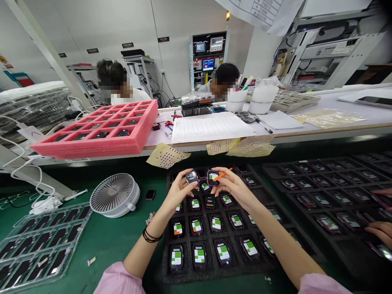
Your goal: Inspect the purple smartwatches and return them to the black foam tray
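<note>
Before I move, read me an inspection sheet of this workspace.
Surface: green worktop, a pale scrap lying on it.
Job's things: black foam tray of watch-like devices, many screens lit green and white.
Left hand: holds one device.
Right hand: holds another device and an orange pen-like tool.
Clutter: round fan, loose device, clear plastic tray.
Cables: white cables bunched at left.
Surroundings: two people beyond the shelf; another person's hand at right.

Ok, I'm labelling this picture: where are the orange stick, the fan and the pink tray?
Orange stick (219, 177): head view, on its shaft.
Fan (114, 191): head view, on its round grille.
Pink tray (122, 148): head view, on its front wall.
</note>
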{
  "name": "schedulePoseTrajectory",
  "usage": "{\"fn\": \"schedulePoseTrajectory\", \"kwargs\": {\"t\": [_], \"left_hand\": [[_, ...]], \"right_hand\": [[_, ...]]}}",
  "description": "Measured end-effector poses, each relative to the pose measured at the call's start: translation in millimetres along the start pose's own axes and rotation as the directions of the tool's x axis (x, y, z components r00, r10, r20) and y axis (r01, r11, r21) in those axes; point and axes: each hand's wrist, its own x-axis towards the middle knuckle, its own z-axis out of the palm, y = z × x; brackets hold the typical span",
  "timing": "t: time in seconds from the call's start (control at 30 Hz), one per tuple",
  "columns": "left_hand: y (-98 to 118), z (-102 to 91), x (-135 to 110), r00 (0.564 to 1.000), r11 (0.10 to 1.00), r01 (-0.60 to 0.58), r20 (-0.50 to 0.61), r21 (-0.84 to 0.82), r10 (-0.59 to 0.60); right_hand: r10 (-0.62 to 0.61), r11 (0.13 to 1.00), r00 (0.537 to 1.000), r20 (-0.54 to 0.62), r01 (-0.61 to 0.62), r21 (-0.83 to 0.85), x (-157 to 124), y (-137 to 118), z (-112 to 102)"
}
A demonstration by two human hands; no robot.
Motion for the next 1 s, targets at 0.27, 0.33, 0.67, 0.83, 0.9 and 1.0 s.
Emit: {"fn": "schedulePoseTrajectory", "kwargs": {"t": [0.27, 0.33, 0.67, 0.83, 0.9, 1.0], "left_hand": [[1, 0.4, -1, 0.999, 0.998, -0.038, 0.01, 0.058, 0.037], [-1, -0.6, 0, 0.999, 0.996, -0.052, 0.014, 0.069, 0.051], [1, 0.7, -1, 0.996, 0.99, -0.09, -0.004, 0.106, 0.091], [4, 2.1, -4, 0.994, 0.989, -0.103, -0.008, 0.108, 0.105], [3, 1.3, -3, 0.993, 0.988, -0.112, -0.007, 0.108, 0.114], [2, 0.2, -1, 0.993, 0.986, -0.115, -0.003, 0.117, 0.116]], "right_hand": [[0.013, 1.0, 1.0, 0.013, -0.013, 0.006, -1, 1, 0], [0.012, 1.0, 1.0, 0.015, -0.012, 0.012, -1, 1, 0], [0.022, 1.0, 1.0, 0.015, -0.022, 0.017, 3, 8, -2], [0.001, 1.0, 1.0, 0.018, -0.001, 0.009, 5, 12, -3], [0.003, 1.0, 1.0, 0.018, -0.003, 0.006, 6, 13, -3], [0.005, 1.0, 1.0, 0.01, -0.005, 0.005, 6, 13, -3]]}}
